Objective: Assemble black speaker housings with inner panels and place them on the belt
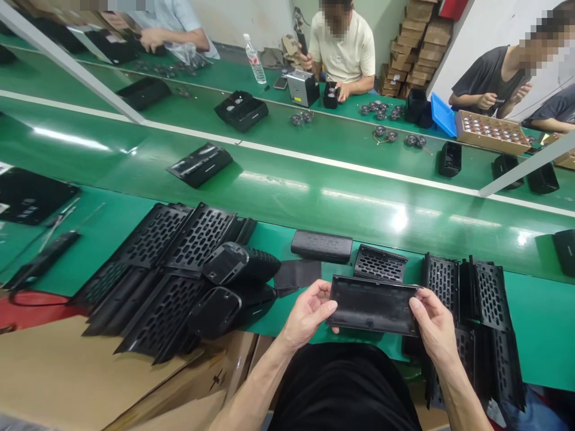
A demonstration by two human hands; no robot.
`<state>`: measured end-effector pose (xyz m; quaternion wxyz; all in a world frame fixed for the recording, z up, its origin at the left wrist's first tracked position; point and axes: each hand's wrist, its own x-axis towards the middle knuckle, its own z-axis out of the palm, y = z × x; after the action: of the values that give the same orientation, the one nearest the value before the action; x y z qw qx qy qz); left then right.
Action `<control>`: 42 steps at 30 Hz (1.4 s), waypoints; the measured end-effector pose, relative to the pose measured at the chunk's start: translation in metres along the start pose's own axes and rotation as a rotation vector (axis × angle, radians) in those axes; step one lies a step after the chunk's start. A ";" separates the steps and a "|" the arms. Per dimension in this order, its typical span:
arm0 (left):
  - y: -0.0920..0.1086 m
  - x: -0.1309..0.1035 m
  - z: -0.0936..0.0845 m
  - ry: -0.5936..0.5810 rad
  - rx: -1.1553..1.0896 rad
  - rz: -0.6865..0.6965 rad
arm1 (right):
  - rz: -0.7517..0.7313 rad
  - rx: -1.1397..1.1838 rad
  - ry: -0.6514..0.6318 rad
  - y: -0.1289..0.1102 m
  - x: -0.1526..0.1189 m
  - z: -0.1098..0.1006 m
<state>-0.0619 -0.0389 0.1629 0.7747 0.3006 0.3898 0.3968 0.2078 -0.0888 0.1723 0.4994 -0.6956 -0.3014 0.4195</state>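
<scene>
A black rectangular panel (372, 306), with a raised rim and a smooth hollow face, is held up above the front edge of the green table. My left hand (309, 314) grips its left end between thumb and fingers. Its right end is pinched by my right hand (433, 323). Just behind the panel lies a black slotted grille (381, 263). Beyond that, at the left, rests a closed black housing (321, 245), and a flat dark sheet (297, 275) lies in front of it.
Stacked slotted grilles (193, 245) and two black speaker housings (224, 263) are at the left. More grilles (492, 293) stand at the right. A cardboard box (90, 371) is at the lower left. Across the green conveyor (287, 191), several people sit handling parts.
</scene>
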 end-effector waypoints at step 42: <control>0.002 0.006 0.006 0.121 -0.269 -0.071 | 0.348 0.325 -0.126 -0.020 0.016 0.027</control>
<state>-0.0553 -0.0333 0.1650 0.7966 0.1558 0.3894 0.4354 0.1912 -0.0566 0.1829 0.5052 -0.6198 -0.1363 0.5849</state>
